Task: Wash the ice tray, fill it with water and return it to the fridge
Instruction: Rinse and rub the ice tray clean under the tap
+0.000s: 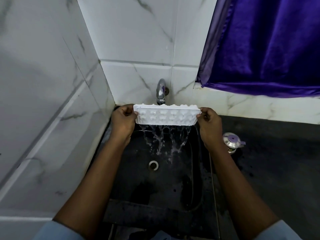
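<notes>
You are pinching the white ice tray (166, 116) by its short ends, left hand (123, 118) and right hand (210, 122), fingers curling round the rim. It is hanging tilted over the black sink (138, 191), just below the tap (161, 90), bumpy cell bottoms facing you, water (164, 141) streaming off its lower edge. Its open side is hiding from view.

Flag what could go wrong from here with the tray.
1. The white plastic ice tray is wet, and the left hand and right hand pinch only its short ends; it could slip into the black sink.
2. Water is spilling off its lower edge; splashes may reach the black counter and the small steel pot with a purple lid.
3. Its far edge sits close to the chrome tap; lifting may knock it.
</notes>
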Demonstrator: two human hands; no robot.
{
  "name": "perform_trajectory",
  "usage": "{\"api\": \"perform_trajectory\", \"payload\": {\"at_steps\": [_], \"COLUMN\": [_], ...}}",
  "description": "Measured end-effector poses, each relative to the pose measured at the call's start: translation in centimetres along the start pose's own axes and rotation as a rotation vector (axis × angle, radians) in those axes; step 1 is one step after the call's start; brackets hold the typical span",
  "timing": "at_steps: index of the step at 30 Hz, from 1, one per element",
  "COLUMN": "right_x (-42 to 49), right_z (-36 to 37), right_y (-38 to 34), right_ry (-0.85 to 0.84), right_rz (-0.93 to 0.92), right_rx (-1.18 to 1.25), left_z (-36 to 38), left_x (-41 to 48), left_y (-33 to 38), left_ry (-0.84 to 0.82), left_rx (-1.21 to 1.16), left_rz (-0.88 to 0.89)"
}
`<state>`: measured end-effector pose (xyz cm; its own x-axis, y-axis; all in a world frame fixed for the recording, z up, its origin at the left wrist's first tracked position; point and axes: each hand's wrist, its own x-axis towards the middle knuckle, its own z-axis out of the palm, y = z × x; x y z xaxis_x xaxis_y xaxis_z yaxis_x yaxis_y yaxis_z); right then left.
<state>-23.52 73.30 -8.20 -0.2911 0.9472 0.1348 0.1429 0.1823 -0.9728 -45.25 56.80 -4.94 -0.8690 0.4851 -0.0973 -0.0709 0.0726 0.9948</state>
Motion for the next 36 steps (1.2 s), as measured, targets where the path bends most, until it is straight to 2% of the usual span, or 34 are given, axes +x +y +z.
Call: {"api": "perform_trajectory", "payload": {"at_steps": [8,20,36], "right_x": [-1.5,-3.3,-4.7], "right_z": [-0.5,-1.3,-1.7], "right_y": [-0.6,-1.2,-2.8], "right_ry": [0.044,0.083,0.077], "right_rz": [-0.227,-0.395,-0.613], "right_rx": [0.059,0.075,0.089], "left_z": [-2.0,-4.1,-6.6], "left_x": [-1.8,-3.7,-5.4], "left_y": [0.2,0.1,2.1], "left_ry": [-0.040,-0.094,-0.021], "left_rx": [0.005,0.046,0.148], "left_rz": [0.212,0.470,0.763]}}
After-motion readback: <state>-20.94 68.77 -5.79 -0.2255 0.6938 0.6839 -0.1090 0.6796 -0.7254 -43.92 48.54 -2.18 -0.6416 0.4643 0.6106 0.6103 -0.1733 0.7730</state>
